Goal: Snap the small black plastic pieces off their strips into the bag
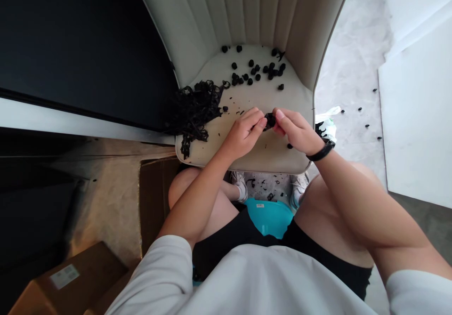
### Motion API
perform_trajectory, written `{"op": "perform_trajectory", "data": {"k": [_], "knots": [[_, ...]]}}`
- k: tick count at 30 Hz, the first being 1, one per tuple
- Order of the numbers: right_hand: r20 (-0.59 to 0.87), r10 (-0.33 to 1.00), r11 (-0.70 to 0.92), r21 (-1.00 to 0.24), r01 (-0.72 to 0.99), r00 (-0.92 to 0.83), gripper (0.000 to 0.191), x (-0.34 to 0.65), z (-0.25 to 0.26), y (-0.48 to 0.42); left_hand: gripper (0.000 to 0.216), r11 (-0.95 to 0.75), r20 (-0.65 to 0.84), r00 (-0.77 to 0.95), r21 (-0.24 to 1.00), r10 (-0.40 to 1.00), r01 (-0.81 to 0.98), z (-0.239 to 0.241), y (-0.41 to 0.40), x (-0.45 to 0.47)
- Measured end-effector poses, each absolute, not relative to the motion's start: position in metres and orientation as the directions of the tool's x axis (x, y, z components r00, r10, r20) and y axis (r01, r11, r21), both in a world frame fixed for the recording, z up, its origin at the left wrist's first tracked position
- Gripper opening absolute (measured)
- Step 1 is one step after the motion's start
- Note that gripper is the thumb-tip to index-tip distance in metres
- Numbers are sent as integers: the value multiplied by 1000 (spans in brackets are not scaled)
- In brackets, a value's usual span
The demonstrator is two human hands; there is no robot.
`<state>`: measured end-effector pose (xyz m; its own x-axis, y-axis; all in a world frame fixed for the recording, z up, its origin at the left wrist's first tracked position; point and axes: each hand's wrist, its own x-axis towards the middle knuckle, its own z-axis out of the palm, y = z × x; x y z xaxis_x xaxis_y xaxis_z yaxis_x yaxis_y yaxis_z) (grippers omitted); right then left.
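Between my two hands is a small black rubber-looking piece (270, 120), held over the seat of a beige chair (247, 157). My left hand (246, 130) pinches its left side with thumb and forefinger. On the other side, my right hand (295, 127), wearing a black wristband, grips it with closed fingers. Part of the piece is hidden by the fingertips. Several small black round parts (271, 70) lie scattered toward the chair's back. A tangled heap of black strips and ring-like scraps (199, 105) covers the seat's left side.
Black crumbs dot the seat and floor. A turquoise plastic stool (271, 214) shows between my legs. Cardboard boxes (74, 282) stand at lower left, a dark cabinet (81, 37) at left, and a white panel (418, 117) at right. A white plastic bag (329, 125) sits beside the chair.
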<state>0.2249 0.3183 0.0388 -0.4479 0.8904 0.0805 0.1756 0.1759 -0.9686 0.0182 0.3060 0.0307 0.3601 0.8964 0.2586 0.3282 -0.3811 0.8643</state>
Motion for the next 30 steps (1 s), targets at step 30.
{"op": "perform_trajectory", "data": {"k": [30], "knots": [[447,837,526,-502,686,-315,52,309,-6,254,57,-407,314,288,837,905,367,31,303,13]]}}
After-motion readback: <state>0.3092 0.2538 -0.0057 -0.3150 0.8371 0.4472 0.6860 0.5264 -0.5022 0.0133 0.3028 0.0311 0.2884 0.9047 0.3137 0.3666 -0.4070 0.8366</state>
